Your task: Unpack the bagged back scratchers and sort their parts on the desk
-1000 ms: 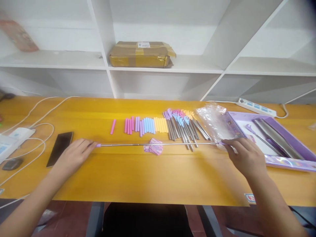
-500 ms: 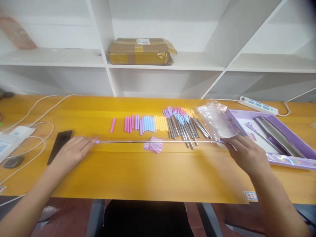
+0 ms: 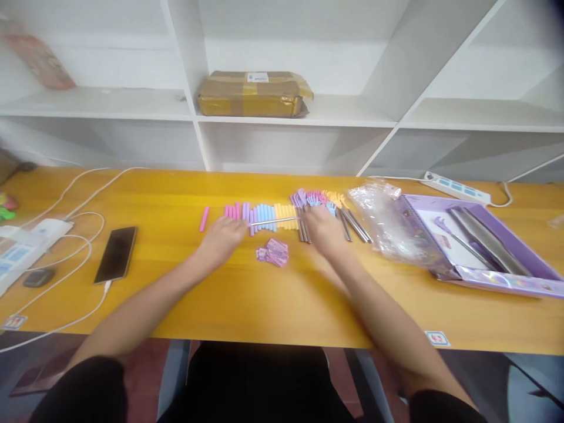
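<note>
A thin metal telescopic rod spans the gap between my hands. My left hand is closed round its left end, where a bit of purple shows. My right hand is closed on the other end, over part of the pile of metal sticks with coloured claw-shaped heads. Behind the rod lies a row of pink, purple, blue and yellow tubes, with one pink tube apart at the left. Small pink-purple cards lie in front of the rod.
On the right are crumpled clear plastic and a purple box holding a purple-headed stick and grey pieces. A phone, cables and a power strip lie on the left. A taped parcel sits on the shelf behind.
My hands have come inward from far apart, and the rod between them is much shorter. It has also shifted back over the tubes.
</note>
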{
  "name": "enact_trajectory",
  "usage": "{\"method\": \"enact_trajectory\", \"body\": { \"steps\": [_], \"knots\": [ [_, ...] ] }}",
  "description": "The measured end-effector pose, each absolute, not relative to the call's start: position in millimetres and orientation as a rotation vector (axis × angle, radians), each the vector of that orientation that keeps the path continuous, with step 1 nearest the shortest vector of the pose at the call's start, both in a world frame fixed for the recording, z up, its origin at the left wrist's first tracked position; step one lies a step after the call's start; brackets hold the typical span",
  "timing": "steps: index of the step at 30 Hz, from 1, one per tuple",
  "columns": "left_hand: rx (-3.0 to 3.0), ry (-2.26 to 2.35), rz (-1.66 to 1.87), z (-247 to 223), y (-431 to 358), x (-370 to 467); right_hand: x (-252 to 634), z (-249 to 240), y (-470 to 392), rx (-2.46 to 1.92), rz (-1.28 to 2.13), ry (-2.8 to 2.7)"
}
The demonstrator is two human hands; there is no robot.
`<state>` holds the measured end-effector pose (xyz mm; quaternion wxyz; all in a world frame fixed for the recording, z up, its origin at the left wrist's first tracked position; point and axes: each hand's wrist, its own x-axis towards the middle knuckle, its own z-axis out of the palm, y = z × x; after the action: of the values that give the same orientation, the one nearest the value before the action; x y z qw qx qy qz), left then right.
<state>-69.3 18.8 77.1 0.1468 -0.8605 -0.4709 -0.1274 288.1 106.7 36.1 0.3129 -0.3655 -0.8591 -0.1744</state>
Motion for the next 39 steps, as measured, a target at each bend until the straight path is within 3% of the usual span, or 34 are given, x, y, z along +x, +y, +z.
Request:
{"method": "enact_trajectory", "body": {
  "steps": [4, 16, 39],
  "knots": [
    [-2.464, -1.405, -0.292, 79.9, 34.9, -31.2, 221.5, 28.0, 93.0, -0.919, -0.431, -2.329],
    [-2.521, -1.493, -0.504, 15.6, 29.2, -53.0, 226.9, 12.0, 87.6, -0.801, -0.394, -2.376],
    [-2.457, -1.46, -0.572, 16.8, 32.3, -59.4, 221.1, 1.3, 85.4, -0.773, -0.373, -2.354]
  ]
}}
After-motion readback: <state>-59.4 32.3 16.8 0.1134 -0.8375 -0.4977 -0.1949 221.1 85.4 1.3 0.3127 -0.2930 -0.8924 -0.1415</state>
